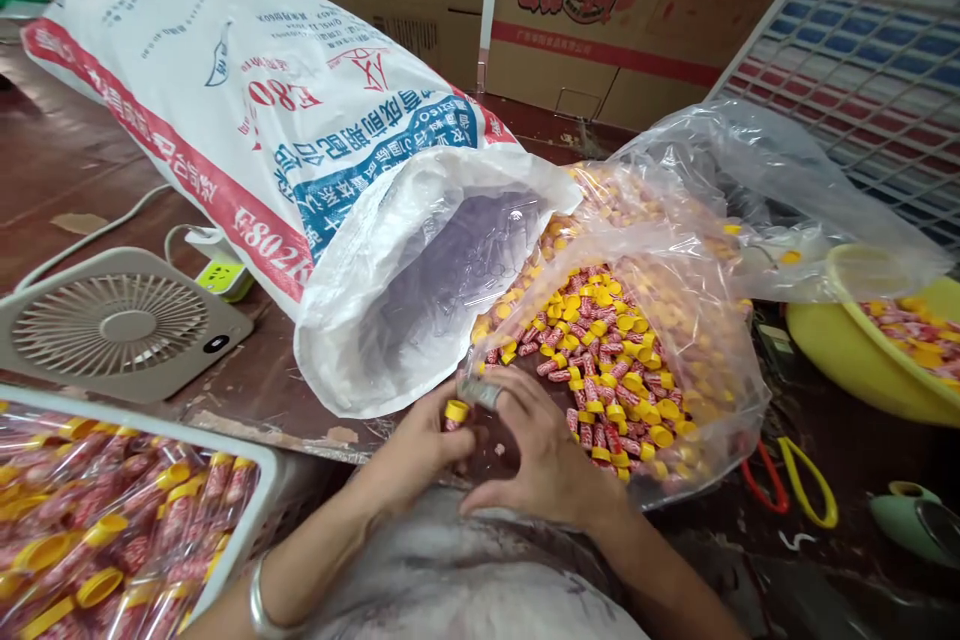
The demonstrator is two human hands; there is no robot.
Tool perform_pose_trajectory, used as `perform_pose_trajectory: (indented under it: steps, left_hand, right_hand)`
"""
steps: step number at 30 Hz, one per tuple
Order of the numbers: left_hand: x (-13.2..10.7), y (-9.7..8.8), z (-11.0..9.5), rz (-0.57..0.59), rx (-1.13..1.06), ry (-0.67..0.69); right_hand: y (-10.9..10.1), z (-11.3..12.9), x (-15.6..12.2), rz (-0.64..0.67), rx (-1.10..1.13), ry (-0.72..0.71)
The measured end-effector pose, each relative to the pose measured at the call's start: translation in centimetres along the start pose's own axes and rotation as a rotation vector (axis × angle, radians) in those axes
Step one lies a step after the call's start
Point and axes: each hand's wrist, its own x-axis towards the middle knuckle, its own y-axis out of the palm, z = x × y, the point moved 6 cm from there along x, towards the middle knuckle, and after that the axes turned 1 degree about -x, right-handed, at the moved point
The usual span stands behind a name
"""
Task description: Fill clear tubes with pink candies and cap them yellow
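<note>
A big white woven sack [247, 120] lies on its side, and a clear plastic liner [675, 250] spills out of its mouth, full of small red-patterned tubes with yellow caps [600, 360]. My left hand [416, 455] pinches one such yellow-capped tube [454, 413] at the liner's near edge. My right hand [544, 450] is beside it, fingers curled round a small silvery piece [480, 392] that I cannot name. A silver bangle [262, 600] sits on my left wrist.
A white tray [255, 510] at the lower left holds bagged tubes. A small flat fan [120, 325] and a power strip [221, 270] lie behind it. At right are a yellow basin [855, 350], red and yellow scissors [795, 485], and a green object [911, 520]. Cardboard boxes [600, 10] stand behind.
</note>
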Motion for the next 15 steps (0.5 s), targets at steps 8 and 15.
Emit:
perform_pose_trajectory:
  steps: [8, 15]
  left_hand:
    - [4.6, -6.1, -6.0, -0.213, 1.830, 0.320]
    - [5.4, -6.8, -5.1, -0.066, 1.882, 0.351]
  right_hand:
    - [2.0, -4.9, 1.4, 0.210, -0.338, 0.167]
    - [4.8, -5.3, 0.9, 0.368, -0.417, 0.159]
